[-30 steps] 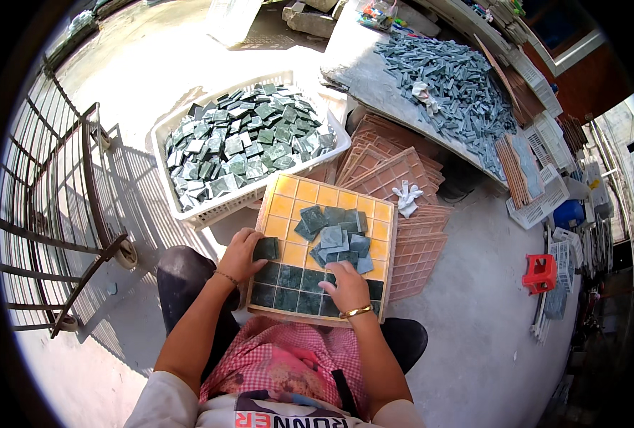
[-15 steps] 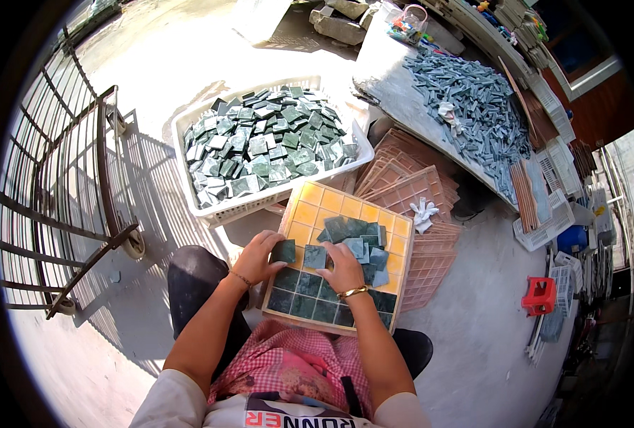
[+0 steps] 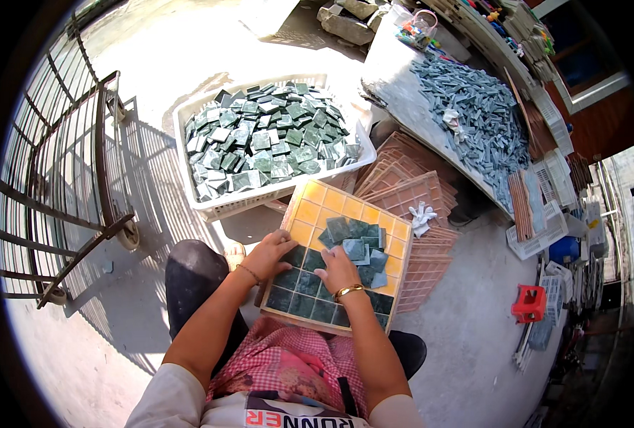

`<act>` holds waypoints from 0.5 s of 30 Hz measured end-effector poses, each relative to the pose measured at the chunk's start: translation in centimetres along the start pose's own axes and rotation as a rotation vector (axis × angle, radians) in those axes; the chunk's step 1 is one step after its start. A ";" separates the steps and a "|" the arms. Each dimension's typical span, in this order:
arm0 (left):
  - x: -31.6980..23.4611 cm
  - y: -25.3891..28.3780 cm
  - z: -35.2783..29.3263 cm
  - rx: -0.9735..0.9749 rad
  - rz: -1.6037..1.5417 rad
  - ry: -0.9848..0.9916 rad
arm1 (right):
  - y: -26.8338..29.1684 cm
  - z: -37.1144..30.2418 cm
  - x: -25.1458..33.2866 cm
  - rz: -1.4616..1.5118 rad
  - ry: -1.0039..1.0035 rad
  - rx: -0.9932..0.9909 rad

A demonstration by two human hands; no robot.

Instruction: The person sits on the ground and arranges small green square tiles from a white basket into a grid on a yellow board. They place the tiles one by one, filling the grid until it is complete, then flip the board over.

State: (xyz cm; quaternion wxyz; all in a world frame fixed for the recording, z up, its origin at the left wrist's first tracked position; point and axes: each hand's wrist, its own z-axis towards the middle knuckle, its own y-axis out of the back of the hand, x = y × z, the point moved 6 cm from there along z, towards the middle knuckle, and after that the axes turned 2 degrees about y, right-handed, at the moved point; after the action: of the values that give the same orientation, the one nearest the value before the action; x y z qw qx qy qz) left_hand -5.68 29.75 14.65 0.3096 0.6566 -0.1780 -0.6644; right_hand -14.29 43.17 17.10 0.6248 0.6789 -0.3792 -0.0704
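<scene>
On my feed, 2 bare hands, apart from each other, both over the tray (image 3: 310, 203), middle of the frame. Left hand (image 3: 271, 255) sits at the tray's left side, fingers and thumb by a dark tile (image 3: 295, 257). Right hand (image 3: 340, 271) has its thumb and fingers at the next tile (image 3: 314, 262), beside the loose tiles (image 3: 353, 246). I can't tell if either hand is gripping or just resting.

Handling, my guess: tiles look stiff and hard, light singly, smooth faces maybe slippery, corners could chip. I'd take each by 2 opposite edges. Tray looks rigid, probably heavier with tiles on; I'd hold it by the rim.

Basket (image 3: 238, 207) heaped with more tiles, upper centre; spare trays (image 3: 431, 265) fanned out right of centre; bench (image 3: 395, 89) with thin strips, upper right.

Hard to see: fingertip contact, the cells under the right hand, and what props the tray from below. Lower tiles in the basket are buried. Far right is dark cluttered stuff, and the black fisheye rim cuts off the corners.
</scene>
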 end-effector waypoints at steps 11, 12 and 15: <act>-1.1 0.8 0.3 -0.027 0.007 -0.011 | 2.7 -3.8 -5.9 0.351 -0.211 -0.344; -1.1 0.8 -0.1 -0.077 -0.004 0.031 | 2.7 -4.5 -6.3 0.321 -0.265 -0.350; -0.7 1.9 -0.6 -0.249 -0.013 0.163 | 4.0 -5.9 -4.5 0.055 -0.066 -0.594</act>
State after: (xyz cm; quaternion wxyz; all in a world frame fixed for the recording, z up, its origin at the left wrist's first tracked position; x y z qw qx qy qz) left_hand -4.82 28.89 16.41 0.3977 0.6660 -0.0643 -0.6278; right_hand -15.78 50.87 20.19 0.7850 0.4531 -0.3806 -0.1834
